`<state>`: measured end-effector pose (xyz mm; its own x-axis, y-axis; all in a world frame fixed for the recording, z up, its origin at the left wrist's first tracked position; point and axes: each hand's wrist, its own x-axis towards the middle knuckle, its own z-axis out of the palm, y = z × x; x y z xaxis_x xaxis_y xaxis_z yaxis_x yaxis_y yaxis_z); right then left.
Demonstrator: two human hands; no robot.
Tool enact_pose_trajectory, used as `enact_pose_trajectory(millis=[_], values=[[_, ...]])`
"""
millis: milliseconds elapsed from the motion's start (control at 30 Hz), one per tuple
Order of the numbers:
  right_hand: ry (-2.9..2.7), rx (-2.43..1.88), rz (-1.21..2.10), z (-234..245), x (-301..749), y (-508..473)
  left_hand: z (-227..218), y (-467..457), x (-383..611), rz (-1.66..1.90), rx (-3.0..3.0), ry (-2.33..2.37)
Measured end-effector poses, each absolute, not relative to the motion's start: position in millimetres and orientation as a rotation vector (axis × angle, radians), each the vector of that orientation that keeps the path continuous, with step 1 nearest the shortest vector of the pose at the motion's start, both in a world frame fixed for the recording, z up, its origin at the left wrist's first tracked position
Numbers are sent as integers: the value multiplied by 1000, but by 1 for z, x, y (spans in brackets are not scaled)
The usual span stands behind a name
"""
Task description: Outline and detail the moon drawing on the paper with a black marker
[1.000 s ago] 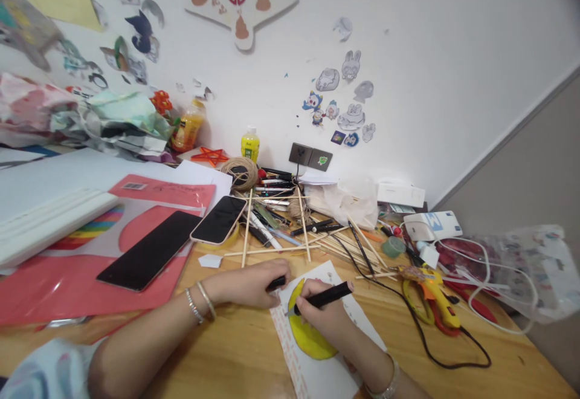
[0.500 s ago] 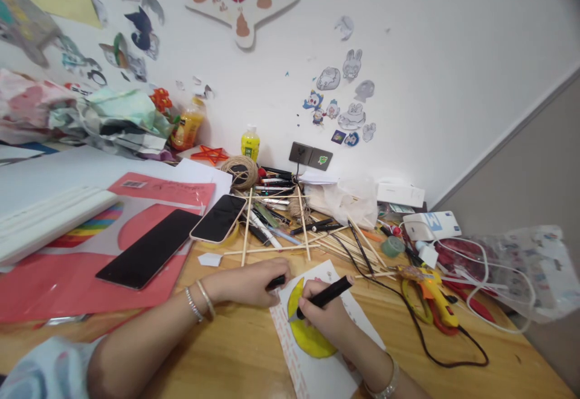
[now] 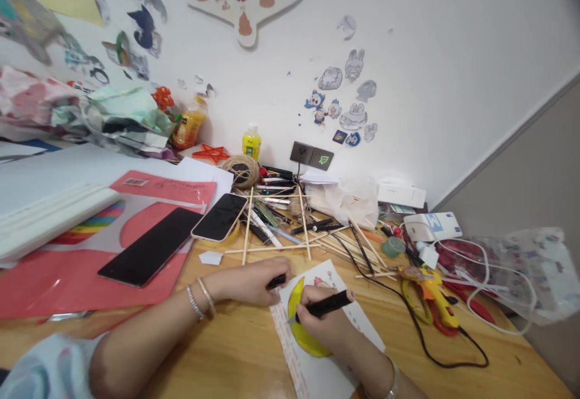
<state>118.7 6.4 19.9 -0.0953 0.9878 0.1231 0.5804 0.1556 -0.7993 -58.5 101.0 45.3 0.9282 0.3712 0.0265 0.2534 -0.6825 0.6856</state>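
In my right hand (image 3: 322, 319) is a dark marker (image 3: 333, 304), its tip at the left edge of a yellow crescent moon (image 3: 312, 344) coloured on a white sheet of paper (image 3: 326, 378). Beside the sheet's upper left edge, my left hand (image 3: 267, 281) is curled around a black marker cap (image 3: 276, 281). The sheet also carries small figures near its top and a pinkish pattern along its left border. My right hand covers part of the moon.
Left lie a black tablet (image 3: 151, 248), a phone (image 3: 220, 216) and a red plastic sheet (image 3: 149, 299). Behind are thin wooden sticks (image 3: 247, 227), pens and a twine ball (image 3: 240, 172). At right, a yellow glue gun (image 3: 437, 299) trails a black cord (image 3: 421, 341).
My right hand and the marker have shifted very slightly, with the tip still at the moon's left edge. The left hand stays in place.
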Motion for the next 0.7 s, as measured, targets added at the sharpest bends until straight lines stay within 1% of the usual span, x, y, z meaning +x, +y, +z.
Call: enact_pose_trajectory(millis=[100, 233, 333, 567, 700], values=[[-1769, -1503, 717, 19, 120, 6, 45, 101, -59, 204, 2354, 440], [-1490, -1383, 900, 20, 127, 8, 42, 102, -60, 232, 2353, 477], [-1393, -1370, 953, 24, 131, 9, 38, 103, -61, 277, 2358, 545], [-1449, -1391, 1087, 18, 123, 6, 34, 106, -61, 265, 2344, 609], [-1522, -1415, 1105, 16, 118, 3, 36, 105, -61, 261, 2355, 596]])
